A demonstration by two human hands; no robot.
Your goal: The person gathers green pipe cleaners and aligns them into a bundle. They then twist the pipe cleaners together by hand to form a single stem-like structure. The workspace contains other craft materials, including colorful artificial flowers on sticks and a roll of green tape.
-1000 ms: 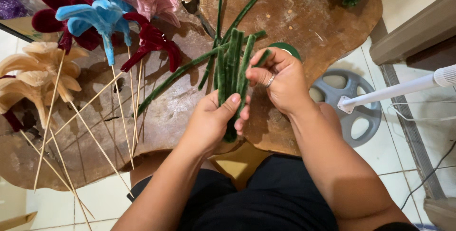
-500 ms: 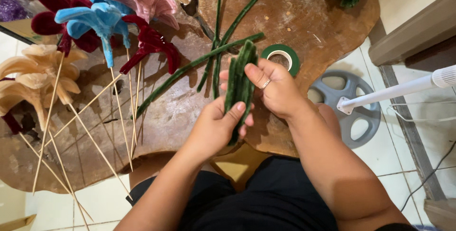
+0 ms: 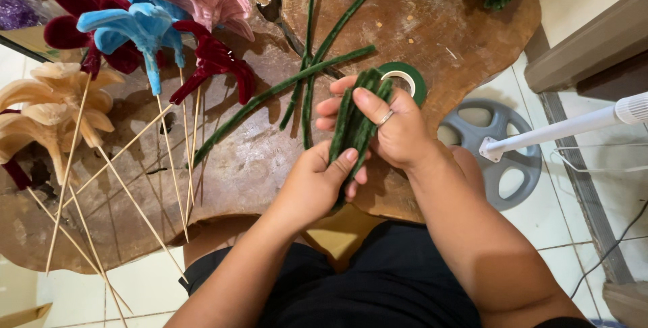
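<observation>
Green fuzzy stems point(image 3: 354, 122), bunched into one tight bundle, tilted with tips toward 1 o'clock. Pinched low by left hand point(image 3: 316, 183) at 7 o'clock, wrapped near the top by right hand point(image 3: 391, 129), thumb across the front. Held just above the wooden table's near edge.

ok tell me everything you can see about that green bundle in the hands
The green bundle is several fuzzy dark green stems, like velvet-covered wire, gathered side by side. It stands tilted over the wooden table. The left hand grips its lower end; the right hand wraps the upper part, thumb pressed across it. The tips poke above the fingers beside a green tape roll.
</observation>
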